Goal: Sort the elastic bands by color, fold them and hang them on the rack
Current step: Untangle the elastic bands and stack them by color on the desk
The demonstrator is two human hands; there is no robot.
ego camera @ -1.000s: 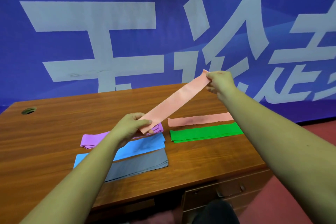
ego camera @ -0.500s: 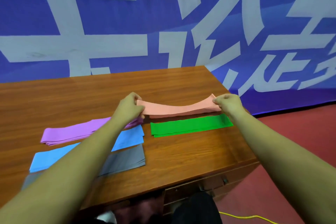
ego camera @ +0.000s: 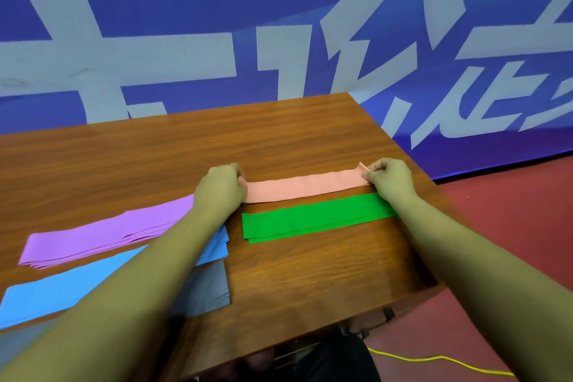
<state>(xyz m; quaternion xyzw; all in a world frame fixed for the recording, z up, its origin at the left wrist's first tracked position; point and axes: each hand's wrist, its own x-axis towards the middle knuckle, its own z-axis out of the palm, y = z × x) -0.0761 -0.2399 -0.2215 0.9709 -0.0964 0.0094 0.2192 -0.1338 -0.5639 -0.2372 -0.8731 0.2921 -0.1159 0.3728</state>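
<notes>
The pink band (ego camera: 305, 186) is laid flat on the desk (ego camera: 279, 139), running from 9 to 3 o'clock. Its 9 o'clock end is gripped by the curled fingers (ego camera: 240, 177) of the left hand (ego camera: 221, 187). Its 3 o'clock end, with one corner slightly raised, is pinched by the right hand (ego camera: 392, 181). Both ends are probably held so that the strip is kept taut and its edges can be squared before release.

Just at 6 o'clock of it, the green band (ego camera: 310, 220) lies folded, parted from it by a thin line of wood. At 8 o'clock the purple band (ego camera: 108, 232) is spread out. The blue band (ego camera: 62, 291) and the grey band (ego camera: 207, 291) lie further toward 7 o'clock, partly covered by the left forearm. Each colour is thus given its own place. No rack is seen.
</notes>
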